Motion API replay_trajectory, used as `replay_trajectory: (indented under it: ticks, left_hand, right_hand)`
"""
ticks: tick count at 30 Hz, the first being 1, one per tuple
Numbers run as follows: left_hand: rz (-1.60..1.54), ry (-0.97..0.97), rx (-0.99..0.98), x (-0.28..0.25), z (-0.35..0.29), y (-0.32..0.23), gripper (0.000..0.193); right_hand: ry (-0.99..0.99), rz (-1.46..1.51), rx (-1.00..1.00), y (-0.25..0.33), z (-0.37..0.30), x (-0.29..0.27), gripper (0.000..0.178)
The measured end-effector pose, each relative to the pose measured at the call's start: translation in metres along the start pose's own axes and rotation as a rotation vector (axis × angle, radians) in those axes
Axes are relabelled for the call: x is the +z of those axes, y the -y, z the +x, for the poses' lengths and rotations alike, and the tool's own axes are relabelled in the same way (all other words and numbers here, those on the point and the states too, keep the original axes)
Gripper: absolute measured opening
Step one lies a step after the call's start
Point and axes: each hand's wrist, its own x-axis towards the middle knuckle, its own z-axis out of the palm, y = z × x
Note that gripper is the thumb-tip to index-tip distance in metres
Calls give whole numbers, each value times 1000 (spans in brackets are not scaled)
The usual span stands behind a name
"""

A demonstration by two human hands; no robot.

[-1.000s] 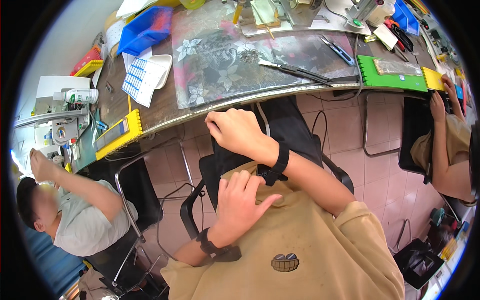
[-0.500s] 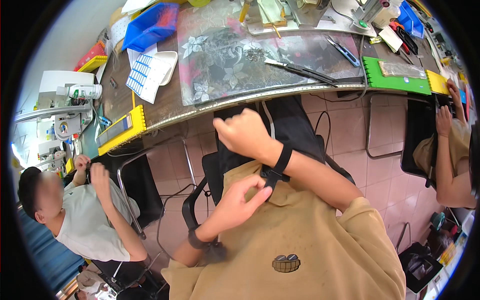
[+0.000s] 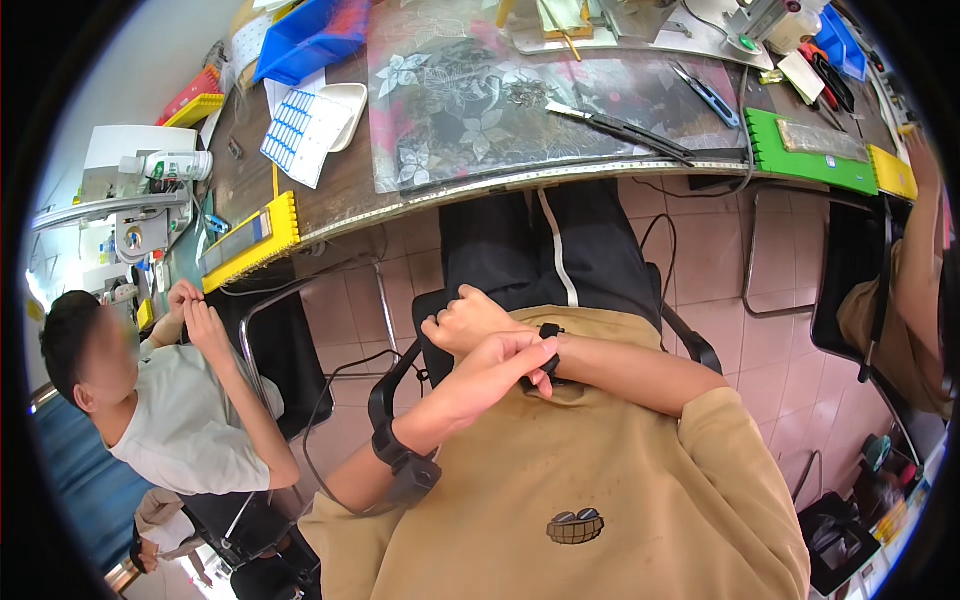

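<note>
- Adjusting a black wrist strap: the left hand crosses in front of the chest and pinches the strap where it wraps the right wrist, thumb and fingertips closed on the small black block at its top.
- The right hand is curled into a loose fist and grasps nothing; it hangs above the lap, just in front of the tan sweatshirt.
- A second black band sits on the left wrist, with a thin cable running from it down past the chair arm.
- Step in hand, as a judgement: fastening or seating the strap on the right wrist; the pictures do not show whether its clasp is closed.
- Next move, as a judgement: it calls for a steady right forearm while the left fingertips press or pull the block along the wrist; the grip is small, so slipping off the strap is the main risk.
- Workbench, well apart from both hands: a flowered mat, a long dark hand tool, blue-handled cutters, a green tray and a yellow tray.
- 2 other people sit nearby: 1 in a pale shirt to the left with both hands raised together, and 1 at the right edge, only partly in view.
</note>
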Motion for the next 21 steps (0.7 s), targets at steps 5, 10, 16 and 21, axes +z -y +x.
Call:
replay_trajectory:
  ticks: [5,10,16,21]
  left_hand:
    - [44,20,41,-3,5,8,35]
    - [552,-24,237,-7,-10,7,24]
    - [1125,-501,639,9,-19,5,27]
    - [1197,-398,766,-2,-13,24,27]
  right_hand:
    - [-45,-22,6,-9,1,0,14]
    - [-32,-88,9,-4,1,10,14]
    - [173,-24,92,0,8,-2,14]
    - [124,-33,111,1,7,8,12]
